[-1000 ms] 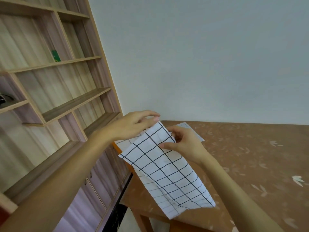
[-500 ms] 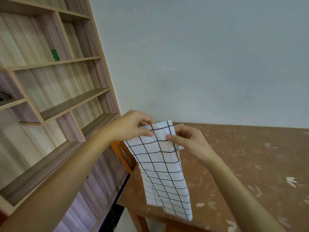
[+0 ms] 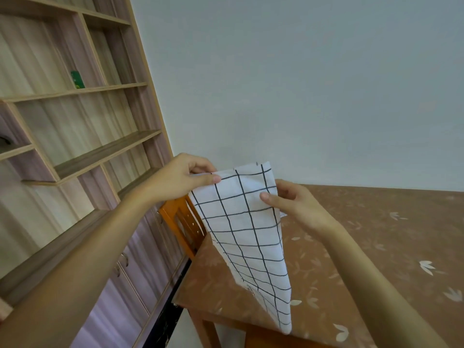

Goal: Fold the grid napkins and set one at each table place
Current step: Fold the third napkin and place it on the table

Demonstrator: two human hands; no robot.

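A white napkin with a black grid (image 3: 247, 234) hangs lifted above the near left corner of the table (image 3: 376, 247), its lower end tapering down to the table edge. My left hand (image 3: 183, 178) pinches its upper left corner between thumb and fingers. My right hand (image 3: 293, 203) pinches the upper right edge, thumb on the front of the cloth. A sliver of another white napkin (image 3: 283, 215) peeks out on the table behind the held one, mostly hidden.
The table wears a brown cloth with pale leaf prints. An orange wooden chair (image 3: 180, 222) stands at the table's left side. A tall wooden shelf unit (image 3: 75, 146) fills the left wall, with a small green box (image 3: 77, 79) on one shelf.
The napkin has gone from lying slanted over the table to hanging upright. Both hands have risen and now pinch its top corners; the left hand, open before, has closed on the cloth.
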